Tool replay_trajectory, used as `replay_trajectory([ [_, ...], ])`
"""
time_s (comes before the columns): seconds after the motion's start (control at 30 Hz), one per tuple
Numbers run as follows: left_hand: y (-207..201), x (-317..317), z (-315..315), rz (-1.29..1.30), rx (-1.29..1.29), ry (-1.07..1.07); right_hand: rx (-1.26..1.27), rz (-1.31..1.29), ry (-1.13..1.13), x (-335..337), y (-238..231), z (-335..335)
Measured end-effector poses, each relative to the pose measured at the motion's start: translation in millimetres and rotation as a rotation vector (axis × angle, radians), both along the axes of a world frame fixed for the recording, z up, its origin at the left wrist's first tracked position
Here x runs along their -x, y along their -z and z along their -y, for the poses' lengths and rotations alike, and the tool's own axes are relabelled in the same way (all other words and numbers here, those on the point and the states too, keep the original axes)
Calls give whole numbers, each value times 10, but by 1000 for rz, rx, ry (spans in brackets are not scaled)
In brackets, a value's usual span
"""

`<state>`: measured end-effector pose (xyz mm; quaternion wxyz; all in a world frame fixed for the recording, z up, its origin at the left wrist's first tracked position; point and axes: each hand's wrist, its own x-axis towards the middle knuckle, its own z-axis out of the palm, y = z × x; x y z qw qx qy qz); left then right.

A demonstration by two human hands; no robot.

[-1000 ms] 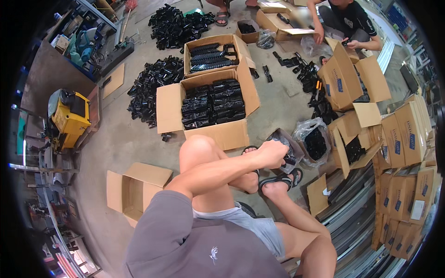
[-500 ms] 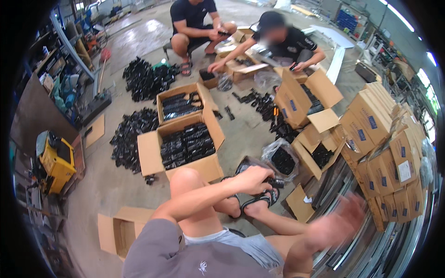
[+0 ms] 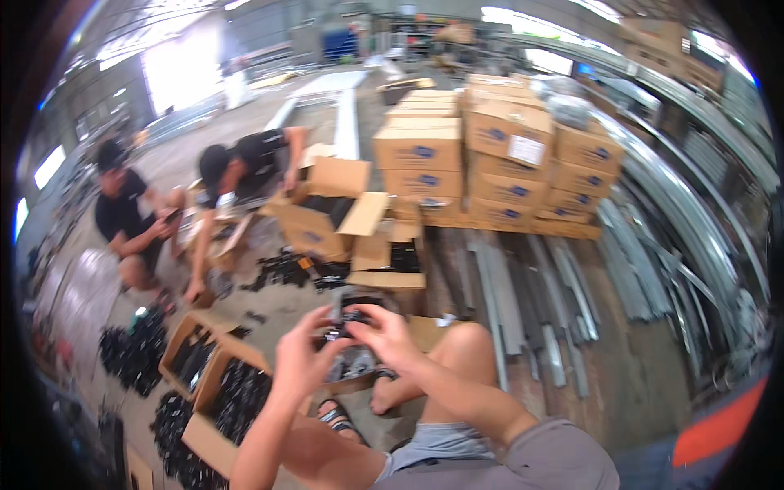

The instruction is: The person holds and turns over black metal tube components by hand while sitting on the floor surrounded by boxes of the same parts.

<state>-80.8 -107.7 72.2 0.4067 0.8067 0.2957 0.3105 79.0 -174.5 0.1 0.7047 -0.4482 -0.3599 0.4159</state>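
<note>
Close together in front of my knees, my left hand (image 3: 302,353) and my right hand (image 3: 392,336) both close their fingers round a small black part (image 3: 351,320). It looks glossy, and blur hides its exact kind. Directly below the hands stands a container lined with a clear plastic bag (image 3: 353,363), partly covered by them. Left of my left forearm sits an open carton (image 3: 214,437) filled with rows of black parts (image 3: 241,400). Another open carton (image 3: 173,349) of black parts adjoins it on the far side.
Loose black parts lie in piles (image 3: 135,359) on the floor at left. Two people (image 3: 131,204) in black crouch beyond, among open cartons (image 3: 314,237). Closed cartons (image 3: 510,147) are stacked on a pallet (image 3: 563,227) ahead, and long metal profiles (image 3: 498,294) cover the floor at right.
The view has swung to the right. My right hand, earlier blurred and out to the right, has come in to meet the left at the black part.
</note>
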Motion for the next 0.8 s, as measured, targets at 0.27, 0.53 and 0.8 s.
replay_trajectory([
  [0.27, -109, -204, -353, 348, 225, -22, -26, 5, -73, -243, -761, -412],
  [0.53, 287, -218, -1006, 505, 365, -175, -17, -101, -219, -122, -438, -1308],
  [0.8, 526, -556, -1066, 323, 538, -290, 241, -84, -208, -556, -189, -1432],
])
